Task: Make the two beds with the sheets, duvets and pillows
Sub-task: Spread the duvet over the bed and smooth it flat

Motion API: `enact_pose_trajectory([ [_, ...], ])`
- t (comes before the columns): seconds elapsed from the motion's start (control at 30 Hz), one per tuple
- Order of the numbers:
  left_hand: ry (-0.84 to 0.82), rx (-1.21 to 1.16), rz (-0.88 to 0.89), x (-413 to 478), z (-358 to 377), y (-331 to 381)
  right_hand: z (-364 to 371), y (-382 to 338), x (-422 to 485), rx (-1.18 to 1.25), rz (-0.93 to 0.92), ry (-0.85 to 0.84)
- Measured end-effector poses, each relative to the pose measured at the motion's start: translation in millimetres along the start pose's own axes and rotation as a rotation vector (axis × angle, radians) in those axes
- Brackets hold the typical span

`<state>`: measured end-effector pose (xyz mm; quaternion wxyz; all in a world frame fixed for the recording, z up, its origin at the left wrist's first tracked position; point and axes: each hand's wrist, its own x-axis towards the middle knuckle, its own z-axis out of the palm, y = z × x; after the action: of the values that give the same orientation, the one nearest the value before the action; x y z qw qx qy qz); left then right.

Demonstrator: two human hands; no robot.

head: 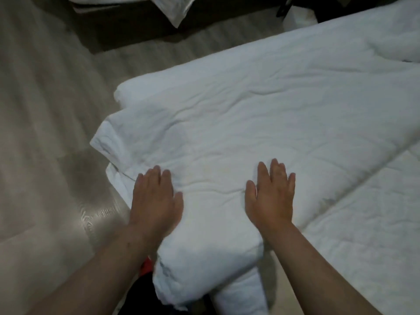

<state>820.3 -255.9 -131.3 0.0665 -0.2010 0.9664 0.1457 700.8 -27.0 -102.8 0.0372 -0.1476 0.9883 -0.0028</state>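
white cotton, creased and soft: the duvet [227, 114] lies folded in layers across the near corner of the quilted mattress [368, 235]. its stacked edges show at the left, and a thick fold hangs over the corner toward me. my left hand [156, 198] rests palm down on the top layer near the left edge, fingers straight and close together, gripping nothing. my right hand [271, 196] lies flat on the same layer a little to the right, fingers straight and slightly spread, also holding nothing. a shallow wrinkle runs in the cloth between the 2 hands. right of the duvet the mattress is uncovered, with stitched lines crossing it. toward the far right corner the duvet bunches into a rumpled heap. grey wood-grain floor [45, 133] fills the left side, with a patch of glare near my left wrist. across the floor at the top, the other bed [127, 35] shows a dark base, with white linen [175, 10] hanging over its edge.
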Motion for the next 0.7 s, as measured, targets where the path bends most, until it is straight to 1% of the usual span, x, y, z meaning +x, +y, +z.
enact_pose_trajectory([
  [0.03, 0.048, -0.018, 0.044, -16, 1, 22, 0, 10, -10, 0.007, 0.023, -0.008],
  [0.1, 0.029, -0.046, 0.106, -54, 11, 54, 8, 28, -29, 0.015, 0.028, -0.039],
  [0.13, -0.003, -0.044, 0.102, -71, 20, 62, 14, 35, -37, 0.016, 0.017, -0.058],
  [0.27, -0.067, 0.013, 0.019, -102, 53, 36, 40, 44, -35, 0.045, -0.025, -0.165],
  [0.37, -0.132, -0.017, -0.162, -106, 60, 14, 49, 37, -24, 0.038, -0.034, -0.23],
  [0.4, -0.119, -0.062, -0.242, -109, 61, 13, 50, 36, -23, 0.036, -0.027, -0.229],
  [0.47, -0.034, -0.226, -0.429, -119, 53, 24, 46, 35, -23, 0.029, -0.016, -0.242],
  [0.53, 0.065, -0.443, -0.66, -137, 45, 44, 39, 36, -26, 0.01, -0.014, -0.252],
  [0.6, 0.059, -0.609, -0.851, -161, 39, 67, 34, 34, -29, 0.009, -0.004, -0.261],
  [0.67, 0.063, -0.764, -0.934, -181, 39, 86, 30, 26, -35, 0.045, 0.03, -0.256],
  [0.7, 0.096, -0.853, -0.948, -185, 41, 92, 29, 20, -42, 0.075, 0.034, -0.243],
])
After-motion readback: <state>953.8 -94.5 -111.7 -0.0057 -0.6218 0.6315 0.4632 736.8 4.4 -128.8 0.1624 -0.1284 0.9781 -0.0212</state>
